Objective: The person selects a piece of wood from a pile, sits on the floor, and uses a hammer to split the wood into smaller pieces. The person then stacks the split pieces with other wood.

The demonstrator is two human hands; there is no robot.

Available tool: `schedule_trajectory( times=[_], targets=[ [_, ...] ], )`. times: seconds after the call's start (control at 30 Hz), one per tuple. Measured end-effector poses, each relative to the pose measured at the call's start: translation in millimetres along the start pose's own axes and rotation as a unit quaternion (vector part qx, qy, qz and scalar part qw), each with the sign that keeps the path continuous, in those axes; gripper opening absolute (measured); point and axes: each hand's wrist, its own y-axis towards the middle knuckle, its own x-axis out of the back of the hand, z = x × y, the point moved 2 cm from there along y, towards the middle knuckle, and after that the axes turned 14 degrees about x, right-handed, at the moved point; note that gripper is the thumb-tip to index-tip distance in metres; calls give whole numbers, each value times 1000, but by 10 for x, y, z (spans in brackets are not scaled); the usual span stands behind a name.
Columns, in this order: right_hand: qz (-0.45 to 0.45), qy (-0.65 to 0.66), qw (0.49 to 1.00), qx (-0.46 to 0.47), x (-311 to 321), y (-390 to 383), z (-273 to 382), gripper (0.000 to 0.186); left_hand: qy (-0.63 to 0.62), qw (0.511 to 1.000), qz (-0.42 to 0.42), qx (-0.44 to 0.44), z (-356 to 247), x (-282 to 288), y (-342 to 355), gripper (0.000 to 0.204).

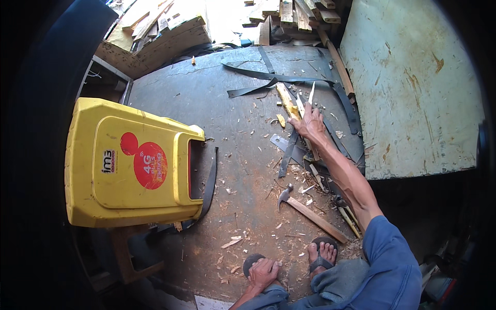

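My right hand [310, 125] reaches forward over a small group of wood pieces, thumb and fingers apart. Its fingertips are at a pale pointed stick [311, 93], and its thumb is beside a yellowish wooden piece [287, 99]. Whether it presses on them is hard to see. My left hand [263, 273] rests low by my left foot with its fingers curled in; what they hold, if anything, is hidden. A claw hammer [315, 217] with a wooden handle lies on the floor nearer to me. A flat metal blade [281, 143] lies partly under a dark strap, left of my right wrist.
Left stands a yellow plastic stool [129, 165] on its side. Dark straps [289, 79] curve across the far floor. Wood shavings [232, 242] are scattered around my feet. A pale worn panel [413, 93] borders the right. Stacked wood offcuts [294, 14] are at the back.
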Motion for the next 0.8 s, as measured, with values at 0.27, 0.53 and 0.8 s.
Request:
schedule_trajectory(
  times=[0.27,0.53,0.8],
  targets=[
    [-76,10,996,45,326,30,-116,83,32,999,14,28,-44,-40,127,18],
    [126,692,678,-216,1337,-1208,697,41,-190,862,145,447,726,615,-328,34],
    [199,736,566,-313,2530,-2607,2697,59,-259,752,105,597,-61,2971,-1970,31]
  ],
)
